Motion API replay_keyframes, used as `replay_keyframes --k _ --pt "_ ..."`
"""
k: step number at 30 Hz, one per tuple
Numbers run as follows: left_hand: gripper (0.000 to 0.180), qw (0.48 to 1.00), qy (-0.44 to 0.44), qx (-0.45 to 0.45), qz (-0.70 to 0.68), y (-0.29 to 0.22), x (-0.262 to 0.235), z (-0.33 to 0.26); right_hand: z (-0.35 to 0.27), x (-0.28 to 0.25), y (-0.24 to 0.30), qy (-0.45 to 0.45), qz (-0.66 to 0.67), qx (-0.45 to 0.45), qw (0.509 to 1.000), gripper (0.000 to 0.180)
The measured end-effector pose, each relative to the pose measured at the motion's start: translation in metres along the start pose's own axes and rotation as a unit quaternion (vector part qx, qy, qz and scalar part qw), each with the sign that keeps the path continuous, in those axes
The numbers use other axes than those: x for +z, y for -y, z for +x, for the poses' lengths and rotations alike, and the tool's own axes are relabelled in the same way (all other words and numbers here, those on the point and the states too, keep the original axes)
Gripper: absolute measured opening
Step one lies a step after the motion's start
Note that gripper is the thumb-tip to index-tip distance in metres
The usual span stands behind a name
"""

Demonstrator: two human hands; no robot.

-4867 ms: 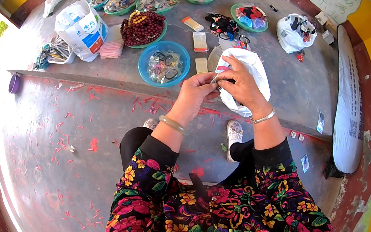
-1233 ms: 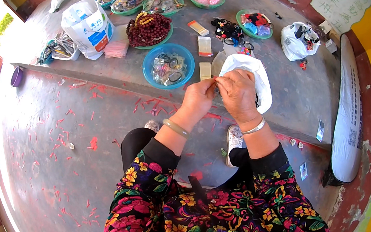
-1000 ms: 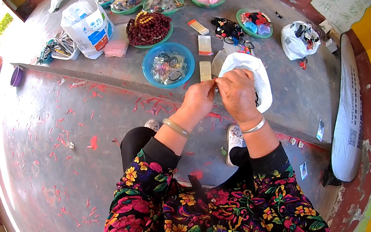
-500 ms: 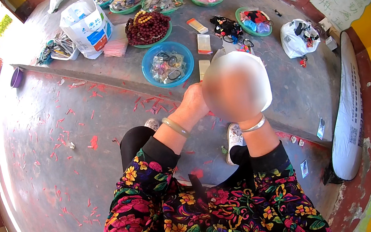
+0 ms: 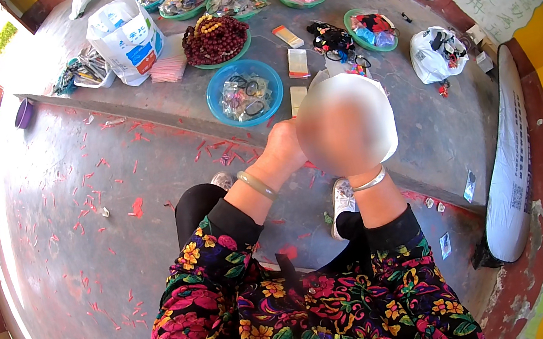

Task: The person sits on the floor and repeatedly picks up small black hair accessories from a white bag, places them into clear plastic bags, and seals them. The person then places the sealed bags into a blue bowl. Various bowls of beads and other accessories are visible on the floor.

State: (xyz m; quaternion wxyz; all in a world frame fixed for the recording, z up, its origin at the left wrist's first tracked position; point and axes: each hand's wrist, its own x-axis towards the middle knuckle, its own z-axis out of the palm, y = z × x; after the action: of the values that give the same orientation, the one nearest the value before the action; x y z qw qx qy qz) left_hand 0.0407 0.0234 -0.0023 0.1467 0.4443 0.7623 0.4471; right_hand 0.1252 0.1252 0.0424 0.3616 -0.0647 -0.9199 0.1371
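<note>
Left hand (image 5: 284,145), with pale bangle (image 5: 258,185): fingertips lost in blur. Right hand (image 5: 350,137), with silver bangle (image 5: 371,181): mostly blurred, just beside left; grip of each cannot be told. White bag (image 5: 388,124): partly behind right hand. Blue basin (image 5: 215,93), holding small packets (image 5: 246,97): ahead of left hand. Maroon beads (image 5: 216,42): beyond basin.

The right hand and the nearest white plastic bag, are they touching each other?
Cannot tell. In the head view, a blur covers most of the right hand and part of the white plastic bag, hiding any contact or gap.
</note>
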Motion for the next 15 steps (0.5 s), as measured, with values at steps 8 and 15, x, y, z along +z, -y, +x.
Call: replay_keyframes --k 8,15 --pt "0.020 0.999 -0.038 0.015 0.026 -0.0028 -0.0033 0.0001 -0.0015 0.0012 -0.0058 0.001 0.040 0.049 0.998 0.009" --pt "0.020 0.998 -0.047 0.033 0.015 -0.0007 -0.0026 -0.0010 -0.0021 0.0006 -0.0038 0.008 0.029 0.054 0.998 0.010"
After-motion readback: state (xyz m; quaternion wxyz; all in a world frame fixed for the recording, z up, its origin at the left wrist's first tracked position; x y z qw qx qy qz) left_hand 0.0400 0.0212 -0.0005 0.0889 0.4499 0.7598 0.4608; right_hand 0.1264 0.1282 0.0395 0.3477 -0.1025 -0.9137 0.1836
